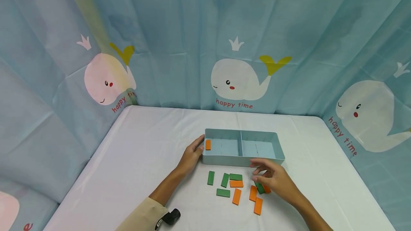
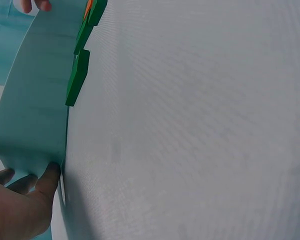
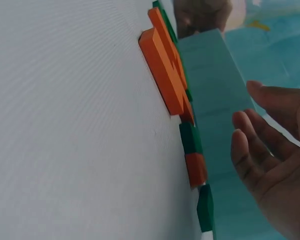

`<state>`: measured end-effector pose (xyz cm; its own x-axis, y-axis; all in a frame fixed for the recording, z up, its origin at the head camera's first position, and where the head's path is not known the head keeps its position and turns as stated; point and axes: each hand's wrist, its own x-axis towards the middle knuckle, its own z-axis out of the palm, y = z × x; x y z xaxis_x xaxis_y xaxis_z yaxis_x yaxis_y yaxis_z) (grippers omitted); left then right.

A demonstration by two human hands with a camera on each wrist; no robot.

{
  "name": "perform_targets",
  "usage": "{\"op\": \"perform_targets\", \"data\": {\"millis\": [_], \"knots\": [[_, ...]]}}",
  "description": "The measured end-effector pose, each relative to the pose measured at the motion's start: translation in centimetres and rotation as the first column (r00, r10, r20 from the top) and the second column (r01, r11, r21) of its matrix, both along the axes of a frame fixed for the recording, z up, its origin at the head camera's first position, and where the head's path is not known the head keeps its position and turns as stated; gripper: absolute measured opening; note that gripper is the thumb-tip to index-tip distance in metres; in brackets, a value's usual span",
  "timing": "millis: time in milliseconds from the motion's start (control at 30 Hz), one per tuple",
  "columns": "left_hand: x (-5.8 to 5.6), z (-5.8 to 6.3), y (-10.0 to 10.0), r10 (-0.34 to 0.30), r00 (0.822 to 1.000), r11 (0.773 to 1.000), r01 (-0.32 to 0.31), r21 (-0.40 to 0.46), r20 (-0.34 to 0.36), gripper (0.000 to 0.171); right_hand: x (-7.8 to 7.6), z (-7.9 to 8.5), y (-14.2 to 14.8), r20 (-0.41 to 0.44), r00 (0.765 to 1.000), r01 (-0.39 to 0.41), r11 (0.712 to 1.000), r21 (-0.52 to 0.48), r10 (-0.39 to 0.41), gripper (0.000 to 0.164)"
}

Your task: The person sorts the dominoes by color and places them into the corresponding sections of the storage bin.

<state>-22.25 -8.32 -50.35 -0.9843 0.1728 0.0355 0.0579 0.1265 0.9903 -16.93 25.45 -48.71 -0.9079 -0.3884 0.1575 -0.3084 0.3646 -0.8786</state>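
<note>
A pale blue two-compartment box (image 1: 221, 160) stands on the table. My left hand (image 1: 190, 156) touches its left end; in the left wrist view the fingertips (image 2: 51, 175) rest against the end wall. One orange block (image 1: 208, 145) lies at the left side of the box's left compartment. My right hand (image 1: 273, 179) hovers just in front of the box's right half, thumb and fingers apart, nothing between them. Below it lie a green block (image 1: 259, 187) and an orange block (image 1: 267, 189), both partly hidden by the hand. Orange blocks (image 3: 162, 72) also show in the right wrist view.
Several loose green blocks (image 1: 210, 178) and orange blocks (image 1: 236, 196) are scattered on the white table (image 1: 106, 174) in front of the box. A black strapped device (image 1: 171, 217) sits by the left sleeve. A blue whale-print curtain (image 1: 179, 77) hangs behind.
</note>
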Motion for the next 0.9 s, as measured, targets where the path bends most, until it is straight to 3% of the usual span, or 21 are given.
{"op": "perform_targets", "data": {"millis": [367, 700, 900], "knots": [[0.0, 0.1, 0.1, 0.006, 1.000, 1.000, -0.006, 0.002, 0.009, 0.054, 0.6, -0.2, 1.8, 0.057, 0.998, 0.005, 0.999, 0.033, -0.007, 0.051], [0.0, 0.3, 0.1, 0.009, 1.000, 1.000, -0.009, -0.006, 0.002, 0.054, 0.8, -0.4, 3.3, 0.105, 0.993, 0.046, 0.991, 0.123, -0.059, 0.058], [0.0, 0.2, 0.1, 0.010, 1.000, 1.000, -0.010, -0.006, 0.001, 0.054, 0.8, -0.5, 3.8, 0.096, 0.993, 0.049, 0.986, 0.162, -0.066, 0.062]]}}
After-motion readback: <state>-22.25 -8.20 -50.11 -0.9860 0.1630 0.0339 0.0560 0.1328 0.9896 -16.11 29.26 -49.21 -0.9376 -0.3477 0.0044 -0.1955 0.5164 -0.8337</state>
